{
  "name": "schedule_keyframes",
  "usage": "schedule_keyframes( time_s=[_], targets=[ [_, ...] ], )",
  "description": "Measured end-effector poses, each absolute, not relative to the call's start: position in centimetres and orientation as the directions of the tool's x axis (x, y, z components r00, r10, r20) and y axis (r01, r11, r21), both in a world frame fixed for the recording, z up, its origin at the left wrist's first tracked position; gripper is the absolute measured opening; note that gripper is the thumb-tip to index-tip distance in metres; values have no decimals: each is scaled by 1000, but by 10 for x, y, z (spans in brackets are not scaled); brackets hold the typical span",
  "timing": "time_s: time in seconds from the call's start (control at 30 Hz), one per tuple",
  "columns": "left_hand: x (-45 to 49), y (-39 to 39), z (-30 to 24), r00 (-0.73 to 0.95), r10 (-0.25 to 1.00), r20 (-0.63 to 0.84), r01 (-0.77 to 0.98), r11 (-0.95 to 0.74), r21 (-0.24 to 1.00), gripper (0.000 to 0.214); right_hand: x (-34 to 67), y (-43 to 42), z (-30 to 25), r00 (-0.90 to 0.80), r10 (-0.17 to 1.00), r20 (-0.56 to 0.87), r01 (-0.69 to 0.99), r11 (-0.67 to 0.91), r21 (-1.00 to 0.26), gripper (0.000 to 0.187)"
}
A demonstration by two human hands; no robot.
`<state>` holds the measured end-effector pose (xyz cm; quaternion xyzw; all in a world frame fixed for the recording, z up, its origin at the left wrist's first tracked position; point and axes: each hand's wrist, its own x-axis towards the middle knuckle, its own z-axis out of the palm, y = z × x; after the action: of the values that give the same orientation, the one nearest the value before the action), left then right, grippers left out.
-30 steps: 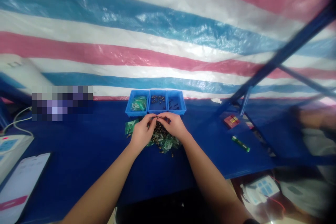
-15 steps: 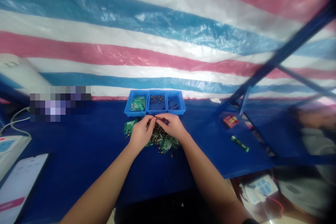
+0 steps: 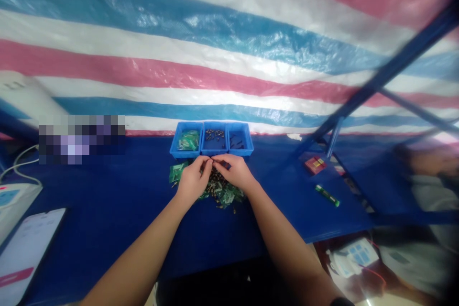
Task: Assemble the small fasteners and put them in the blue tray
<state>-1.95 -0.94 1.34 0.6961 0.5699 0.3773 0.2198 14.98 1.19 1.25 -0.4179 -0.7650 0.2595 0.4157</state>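
My left hand (image 3: pixel 191 180) and my right hand (image 3: pixel 234 171) meet over a heap of small green and dark parts (image 3: pixel 222 192) on the blue table (image 3: pixel 107 201). Both hands have their fingers pinched together at the fingertips on a tiny dark piece that is too small to name. Just behind the hands stand three joined blue bins (image 3: pixel 213 140): the left one holds green parts, the middle one small dark pieces, the right one a few dark pieces. A loose green part (image 3: pixel 177 172) lies left of my left hand.
A red box (image 3: pixel 315 164) and a green stick-shaped item (image 3: pixel 327 195) lie to the right. A white device (image 3: pixel 14 201) with a cable and a white sheet (image 3: pixel 28 248) sit at the left. A striped tarp (image 3: pixel 229 48) backs the table; blue frame bars (image 3: pixel 376 86) cross at right.
Both hands stay pinched together over the heap; the view has shifted very slightly. Nothing else has visibly moved.
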Motion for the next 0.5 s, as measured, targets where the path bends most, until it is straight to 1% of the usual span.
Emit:
schedule_keyframes(
  time_s=[0.5],
  targets=[
    [-19, -9, 13, 64, 955, 291, 627, -266, 732, 28, 149, 10, 14, -309, 855, 418, 432, 517, -739, 21]
  ],
)
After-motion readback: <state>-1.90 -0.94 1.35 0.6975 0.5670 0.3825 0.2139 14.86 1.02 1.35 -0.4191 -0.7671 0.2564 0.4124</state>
